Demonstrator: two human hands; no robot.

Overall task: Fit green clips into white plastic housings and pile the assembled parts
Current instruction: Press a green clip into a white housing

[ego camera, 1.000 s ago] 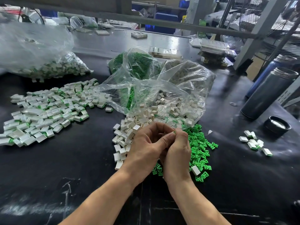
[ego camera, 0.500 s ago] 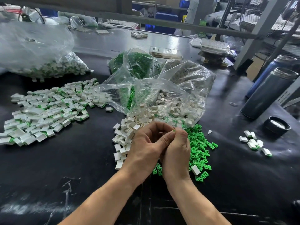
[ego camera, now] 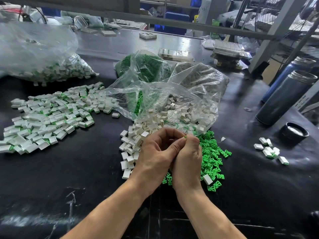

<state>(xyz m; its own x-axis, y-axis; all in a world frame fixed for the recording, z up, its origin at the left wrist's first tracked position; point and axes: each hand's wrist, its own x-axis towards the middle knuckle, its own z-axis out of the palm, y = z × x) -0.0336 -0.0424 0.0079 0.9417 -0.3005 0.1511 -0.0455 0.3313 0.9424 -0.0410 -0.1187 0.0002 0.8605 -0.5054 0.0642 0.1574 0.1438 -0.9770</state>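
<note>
Both hands meet mid-counter: left hand (ego camera: 156, 153) and right hand (ego camera: 188, 157) curl together, pinching a green clip (ego camera: 185, 136) at the fingertips; any housing is hidden. Loose white housings (ego camera: 131, 145) sit left and green clips (ego camera: 211, 156) right, probably for short reaches. Finished pile (ego camera: 48, 118) lies far left on the counter (ego camera: 89, 169).

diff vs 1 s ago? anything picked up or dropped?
Nothing picked up or dropped. Both hands, left hand and right hand, stay pressed together over the table, pinching a green clip at the fingertips; only tiny finger shifts. The assembled pile, housings, loose clips and bags are unmoved.
</note>
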